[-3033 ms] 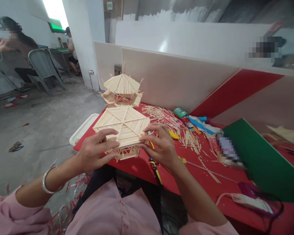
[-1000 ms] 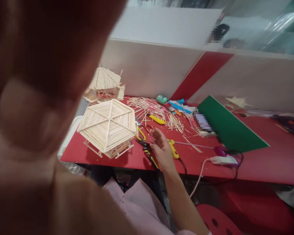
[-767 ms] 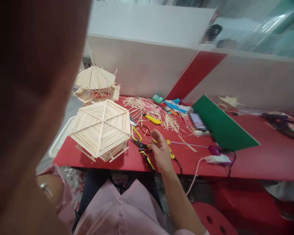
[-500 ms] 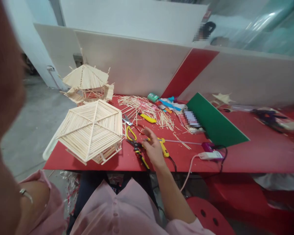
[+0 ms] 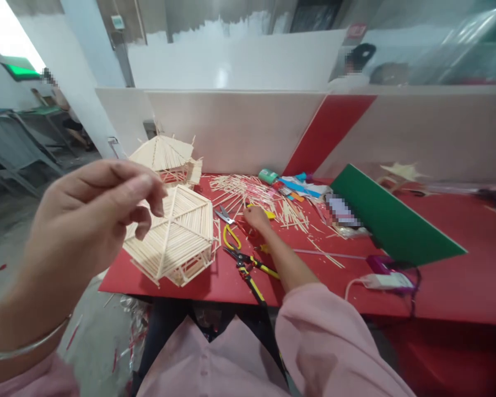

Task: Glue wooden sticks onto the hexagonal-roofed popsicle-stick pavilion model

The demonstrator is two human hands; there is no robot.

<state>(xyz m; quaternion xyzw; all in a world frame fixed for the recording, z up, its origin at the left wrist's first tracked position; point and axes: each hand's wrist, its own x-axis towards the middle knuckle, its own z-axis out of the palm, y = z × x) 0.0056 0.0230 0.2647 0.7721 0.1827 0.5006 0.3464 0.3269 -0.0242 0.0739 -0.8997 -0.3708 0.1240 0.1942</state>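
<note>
My left hand (image 5: 95,212) is raised close to the camera, fingers loosely bent and apart, with nothing visible in them. Behind it stands a small pavilion model (image 5: 182,226) of pale wooden sticks with a six-sided roof, partly covered by the hand. My right hand (image 5: 257,218) reaches forward over the table, fingers drawn together beside a yellow utility knife (image 5: 268,214) and loose wooden sticks (image 5: 240,190); what they hold, if anything, is hidden. Nearer me lie yellow-handled scissors (image 5: 231,234) and black-and-yellow pliers (image 5: 248,278). My right forearm hides most of the glue gun (image 5: 265,249).
Another stick pavilion (image 5: 165,154) stands behind the first. A green board (image 5: 392,220) leans at the right, near a white power strip (image 5: 386,282) and its cable. A green-labelled container (image 5: 268,176) lies by the back partition (image 5: 231,127). People appear in the background.
My left hand has come into view in front of the pavilion model. My right hand has moved forward from near the glue gun to the sticks and knife, its fingers closing. The view has tilted upward.
</note>
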